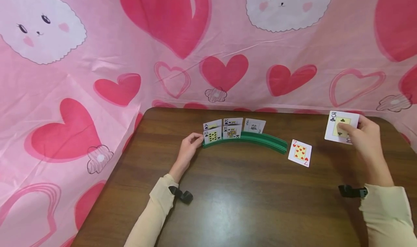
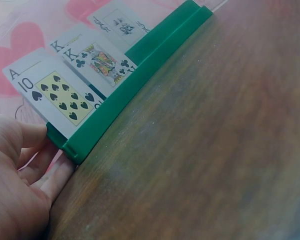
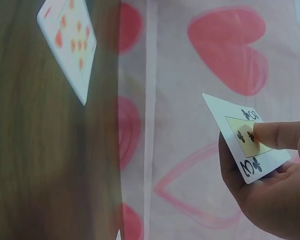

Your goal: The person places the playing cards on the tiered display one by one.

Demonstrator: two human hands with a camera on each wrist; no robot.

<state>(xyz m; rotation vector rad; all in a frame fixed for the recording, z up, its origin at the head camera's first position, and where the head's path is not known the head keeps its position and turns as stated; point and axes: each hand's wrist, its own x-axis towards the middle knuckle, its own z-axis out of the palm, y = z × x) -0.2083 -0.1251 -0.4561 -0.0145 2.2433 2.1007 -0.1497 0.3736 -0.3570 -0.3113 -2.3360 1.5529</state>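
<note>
My left hand (image 1: 190, 145) holds the left end of a curved green card holder (image 1: 260, 140), thumb and fingers at that end. In the holder's front row stand a ten of spades (image 2: 65, 97) and a king of clubs (image 2: 101, 65). Behind them an ace (image 1: 211, 125) and another king (image 1: 232, 121) show only partly. A card with a grey figure (image 1: 255, 126) stands farther right. My right hand (image 1: 368, 136) pinches a three of clubs (image 1: 332, 128) above the table, thumb on its face and fingers behind.
A seven of hearts (image 1: 300, 153) lies face up on the brown wooden table (image 1: 228, 203), just right of the holder. Pink cloth (image 1: 228, 40) with hearts hangs behind and to the left of the table. Each wrist wears a black strap (image 1: 180, 194).
</note>
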